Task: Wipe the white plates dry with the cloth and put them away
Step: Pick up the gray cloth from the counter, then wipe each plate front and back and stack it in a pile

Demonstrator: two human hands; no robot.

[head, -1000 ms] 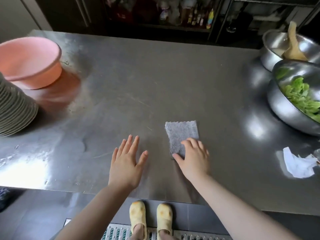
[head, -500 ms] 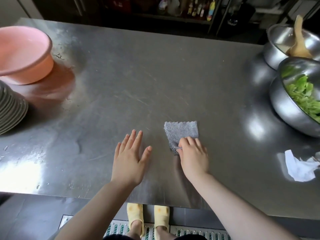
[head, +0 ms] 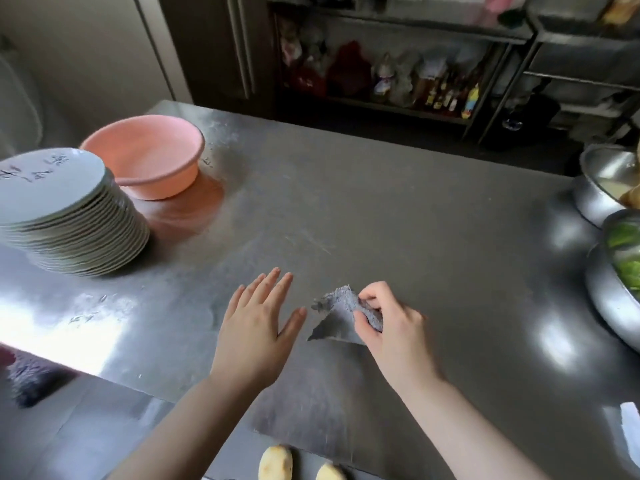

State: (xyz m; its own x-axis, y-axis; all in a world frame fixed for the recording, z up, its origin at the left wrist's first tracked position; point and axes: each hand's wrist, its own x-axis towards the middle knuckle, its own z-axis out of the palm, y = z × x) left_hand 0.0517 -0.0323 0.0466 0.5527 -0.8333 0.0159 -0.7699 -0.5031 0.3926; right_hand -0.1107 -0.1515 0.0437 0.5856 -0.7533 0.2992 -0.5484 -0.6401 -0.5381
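A tall stack of white plates (head: 65,216) stands at the left of the steel table (head: 398,244). The grey cloth (head: 337,315) is near the table's front, bunched and partly lifted off the surface. My right hand (head: 388,323) pinches the cloth's right side with curled fingers. My left hand (head: 258,323) hovers flat with straight, spread fingers just left of the cloth, not touching it.
A pink plastic basin (head: 149,157) sits behind the plate stack. Two steel bowls are at the right edge, the far steel bowl (head: 602,183) and a near steel bowl (head: 616,292) with green leaves. A white scrap (head: 630,431) lies at the front right. Shelves with bottles (head: 446,91) stand beyond the table.
My right hand went from resting on the flat cloth to pinching it and lifting it off the table. The view swung left, bringing the plate stack fully in.
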